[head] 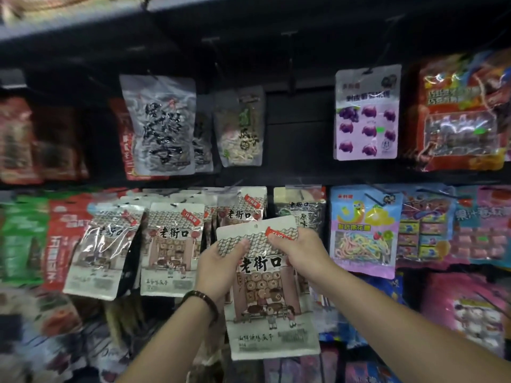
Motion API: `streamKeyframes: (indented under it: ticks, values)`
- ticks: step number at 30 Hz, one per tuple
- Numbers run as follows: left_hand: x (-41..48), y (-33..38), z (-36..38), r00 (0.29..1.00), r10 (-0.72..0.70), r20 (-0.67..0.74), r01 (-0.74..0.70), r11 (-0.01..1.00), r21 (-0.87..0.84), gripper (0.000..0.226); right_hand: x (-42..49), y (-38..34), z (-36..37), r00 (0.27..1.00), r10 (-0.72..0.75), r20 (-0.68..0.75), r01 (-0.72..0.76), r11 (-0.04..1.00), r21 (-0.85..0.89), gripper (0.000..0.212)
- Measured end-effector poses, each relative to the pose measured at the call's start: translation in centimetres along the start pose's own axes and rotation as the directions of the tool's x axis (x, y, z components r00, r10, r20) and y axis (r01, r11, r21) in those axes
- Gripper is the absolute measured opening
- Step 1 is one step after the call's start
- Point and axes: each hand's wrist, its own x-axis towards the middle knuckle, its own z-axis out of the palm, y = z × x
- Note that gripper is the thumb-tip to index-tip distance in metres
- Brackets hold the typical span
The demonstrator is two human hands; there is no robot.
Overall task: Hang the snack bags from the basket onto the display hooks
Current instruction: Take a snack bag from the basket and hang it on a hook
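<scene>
A white snack bag (269,308) printed with a tiled roof, black characters and a red corner tag is held upright in front of the middle row of hooks. My left hand (221,265) grips its left upper edge, thumb across the front. My right hand (300,248) pinches its upper right side beside the red tag. The bag's small hang hole (255,225) near the top edge shows. Behind it hang matching bags (172,247) on hooks, and another stack (240,207) sits directly behind the held bag. The basket is out of view.
Above, an empty black hook (290,64) juts out between a pale seed bag (240,125) and a purple candy bag (366,111). A grey seed bag (160,125) hangs upper left. Colourful candy bags (365,230) fill the right; red and green packs (58,239) fill the left.
</scene>
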Motion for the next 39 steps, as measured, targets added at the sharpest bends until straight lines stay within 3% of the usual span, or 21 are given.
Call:
streamKeyframes:
  ticks: [2, 4, 9, 15, 18, 23, 31, 36, 37, 39]
  values:
    - [1.9, -0.3, -0.6, 0.999, -0.040, -0.036, 0.039, 0.999, -0.026, 0.121, 1.7, -0.3, 1.5, 1.000, -0.002, -0.008, 0.002, 1.000, 0.007, 0.017]
    - [3.8, -0.8, -1.3, 0.997, -0.048, -0.056, 0.047, 0.999, -0.025, 0.124, 3.3, -0.1, 3.0, 1.000, 0.013, -0.014, -0.013, 1.000, 0.002, 0.016]
    - [7.3, -1.6, -2.6, 0.991, -0.101, -0.091, 0.096, 0.993, -0.062, 0.110, 6.8, 0.6, 6.1, 0.998, 0.054, -0.011, -0.054, 0.998, -0.032, 0.026]
    - [10.7, -1.1, -3.4, 0.988, 0.032, -0.148, -0.027, 0.999, 0.037, 0.089, 9.8, -0.2, 7.8, 0.999, 0.024, -0.021, -0.024, 1.000, 0.020, 0.037]
    - [12.0, -0.2, -3.5, 0.986, 0.055, -0.159, -0.044, 0.997, 0.070, 0.088, 10.7, -0.2, 8.2, 0.998, 0.023, -0.051, -0.020, 0.999, 0.051, 0.034]
    - [12.6, -0.2, -3.1, 0.972, 0.053, -0.229, -0.033, 0.995, 0.093, 0.085, 11.8, -0.3, 9.1, 0.994, 0.017, -0.106, -0.011, 0.999, 0.053, 0.047]
    - [13.2, 0.1, -2.8, 0.965, 0.010, -0.261, 0.035, 0.986, 0.165, 0.080, 13.5, 0.1, 9.6, 0.987, 0.079, -0.136, -0.071, 0.995, 0.066, 0.041]
    - [12.0, 0.5, -1.6, 0.928, -0.063, -0.368, 0.069, 0.998, 0.004, 0.053, 14.9, 1.1, 9.8, 0.983, 0.086, -0.163, -0.075, 0.995, 0.071, 0.038]
    - [11.2, 0.1, -1.1, 0.918, -0.041, -0.394, 0.050, 0.999, 0.012, 0.055, 15.1, 1.3, 9.9, 0.982, 0.094, -0.164, -0.085, 0.994, 0.062, 0.038]
    - [9.2, -1.4, 0.0, 0.917, 0.131, -0.376, -0.036, 0.968, 0.249, 0.066, 15.5, 1.7, 10.0, 0.979, 0.098, -0.177, -0.089, 0.994, 0.056, 0.041]
